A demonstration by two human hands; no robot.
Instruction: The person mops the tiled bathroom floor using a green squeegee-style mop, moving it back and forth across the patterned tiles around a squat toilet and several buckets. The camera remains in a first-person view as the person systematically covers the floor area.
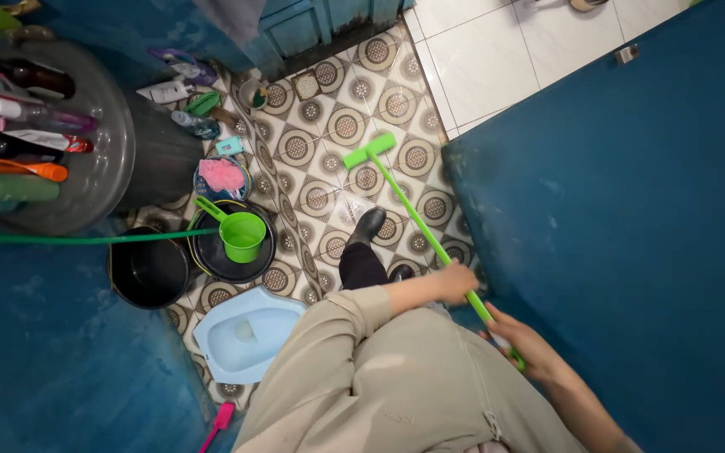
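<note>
Both hands are on the green brush [426, 228]: left hand [455, 283] wrapped around mid-handle, right hand [524, 341] closed near the handle's end. The long handle runs diagonally, head pointing up-left, resting on the patterned floor tiles [329, 126], away from the blue squat toilet [245, 334].

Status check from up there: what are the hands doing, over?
Left hand and right hand both gripping the green brush handle. Brush head down on patterned floor tiles. Green scoop and buckets left, clear.

A long bright-green plastic floor brush [417, 218] is being held slanted, its head lying on patterned floor tiles [329, 126].
</note>
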